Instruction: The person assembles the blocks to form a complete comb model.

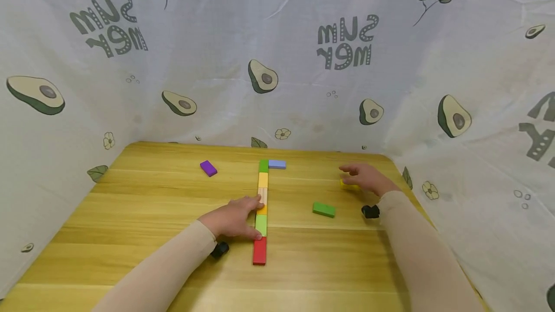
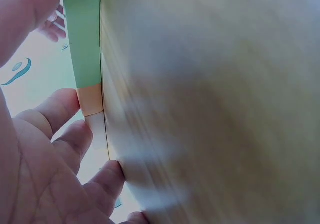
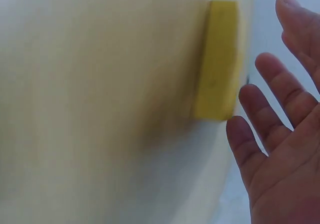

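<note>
A straight row of flat coloured blocks runs away from the near side of the table, from a red block through a light green block to a dark green block. My left hand rests along the row's left side, its spread fingers touching the blocks near the middle and its thumb by the light green one. My right hand hovers at the far right over a yellow block, fingers apart and gripping nothing. In the head view that hand mostly hides the yellow block.
A blue block lies against the right side of the row's far end. Loose on the wooden table are a purple block at the left and a green block on the right. A printed cloth stands around the table's back and sides.
</note>
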Demonstrator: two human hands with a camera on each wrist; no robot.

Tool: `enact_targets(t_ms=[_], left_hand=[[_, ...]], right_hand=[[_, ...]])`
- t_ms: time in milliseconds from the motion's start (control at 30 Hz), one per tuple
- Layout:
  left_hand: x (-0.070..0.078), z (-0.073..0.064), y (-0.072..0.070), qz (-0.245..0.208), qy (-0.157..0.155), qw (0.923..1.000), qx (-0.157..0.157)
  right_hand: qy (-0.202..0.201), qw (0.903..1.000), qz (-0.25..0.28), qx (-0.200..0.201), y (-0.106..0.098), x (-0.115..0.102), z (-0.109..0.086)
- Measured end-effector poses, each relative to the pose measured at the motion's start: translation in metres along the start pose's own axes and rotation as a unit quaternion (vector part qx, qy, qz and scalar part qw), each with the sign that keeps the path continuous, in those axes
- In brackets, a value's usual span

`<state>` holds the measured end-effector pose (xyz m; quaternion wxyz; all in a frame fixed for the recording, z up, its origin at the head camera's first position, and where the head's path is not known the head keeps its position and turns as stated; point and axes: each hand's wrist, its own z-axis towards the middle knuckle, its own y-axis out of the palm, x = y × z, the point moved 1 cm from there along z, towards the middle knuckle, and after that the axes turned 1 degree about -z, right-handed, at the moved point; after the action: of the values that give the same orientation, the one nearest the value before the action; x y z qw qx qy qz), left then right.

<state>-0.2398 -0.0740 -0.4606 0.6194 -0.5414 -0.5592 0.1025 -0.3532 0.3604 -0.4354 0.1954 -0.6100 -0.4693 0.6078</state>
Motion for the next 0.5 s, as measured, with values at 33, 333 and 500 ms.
enact_targets(t_ms=[33, 333, 500], left_hand=[[0.0, 0.0, 0.0, 0.0, -0.001, 1.0, 0.0], [0.001, 0.001, 0.0, -0.002, -0.007, 1.0, -0.002], [0.003, 0.0, 0.0, 0.0, -0.002, 1.0, -0.003]], right_hand=[[0.004, 1.0, 0.001, 0.0, 0.001, 0.004, -0.001], [0.022, 0.9994, 0.015, 0.022, 0.007, 0.026, -0.011], [0.028, 0.9985, 0.039, 0.025, 0.009, 0.037, -0.016]])
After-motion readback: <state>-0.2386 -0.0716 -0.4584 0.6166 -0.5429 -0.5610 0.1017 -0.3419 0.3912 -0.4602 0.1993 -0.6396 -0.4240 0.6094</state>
